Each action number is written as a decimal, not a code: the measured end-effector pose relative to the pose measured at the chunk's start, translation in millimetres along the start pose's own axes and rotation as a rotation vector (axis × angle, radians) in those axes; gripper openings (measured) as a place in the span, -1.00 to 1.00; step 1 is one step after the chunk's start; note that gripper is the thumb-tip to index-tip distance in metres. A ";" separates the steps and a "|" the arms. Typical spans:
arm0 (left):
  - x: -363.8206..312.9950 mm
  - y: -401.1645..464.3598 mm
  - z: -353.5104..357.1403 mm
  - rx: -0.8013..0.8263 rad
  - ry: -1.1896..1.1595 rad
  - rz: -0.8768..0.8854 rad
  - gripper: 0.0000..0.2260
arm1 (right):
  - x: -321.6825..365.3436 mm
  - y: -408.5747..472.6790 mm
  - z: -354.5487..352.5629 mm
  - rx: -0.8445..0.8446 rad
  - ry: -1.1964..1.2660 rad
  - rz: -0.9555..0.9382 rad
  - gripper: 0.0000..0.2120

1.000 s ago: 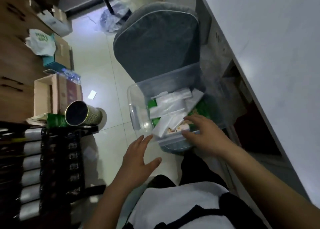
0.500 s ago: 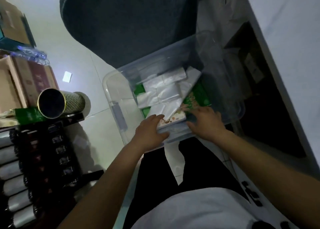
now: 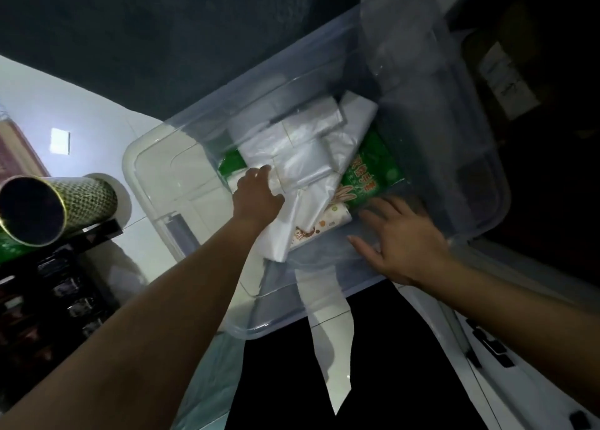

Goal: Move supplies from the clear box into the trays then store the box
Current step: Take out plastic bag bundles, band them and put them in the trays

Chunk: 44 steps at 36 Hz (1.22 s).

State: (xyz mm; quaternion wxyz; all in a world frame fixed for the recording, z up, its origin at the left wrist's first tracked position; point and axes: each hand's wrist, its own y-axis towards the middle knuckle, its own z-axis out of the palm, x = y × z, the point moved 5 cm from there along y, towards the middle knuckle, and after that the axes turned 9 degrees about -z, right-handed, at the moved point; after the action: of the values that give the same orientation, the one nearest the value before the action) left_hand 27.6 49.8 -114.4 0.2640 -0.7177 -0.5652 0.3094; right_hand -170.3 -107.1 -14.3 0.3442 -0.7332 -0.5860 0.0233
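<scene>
Left hand (image 3: 256, 192) moved deeper into clear plastic box (image 3: 477, 156), gripping white plastic bags (image 3: 302, 163); right hand (image 3: 399, 238) inside near rim, fingers spread flat.

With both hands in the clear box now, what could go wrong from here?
1. The left hand grips only the loose white plastic bags; the slippery bundle may slide apart when lifted.
2. The green packet lies partly under the bags and may be dragged along.
3. The right hand rests open, so the clear box could shift.
</scene>
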 end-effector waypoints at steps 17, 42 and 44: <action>-78.1 20.7 24.5 -0.205 0.154 0.299 -0.69 | -5.8 3.5 3.5 -0.205 -0.001 -0.043 -0.51; -11.4 -125.1 -33.1 -0.304 -0.699 0.163 -0.79 | -63.1 164.2 -24.7 -0.304 0.865 0.563 -0.33; -12.5 -128.7 -30.4 -0.299 -0.696 0.150 -0.79 | -63.5 185.8 -24.5 -0.254 0.748 0.557 -0.26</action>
State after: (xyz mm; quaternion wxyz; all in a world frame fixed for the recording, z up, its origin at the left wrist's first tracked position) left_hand -35.4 65.2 1.6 -0.0748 -0.6397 -0.6057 0.4672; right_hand -22.7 -188.6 -117.9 0.4197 -0.8566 -0.2015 -0.2226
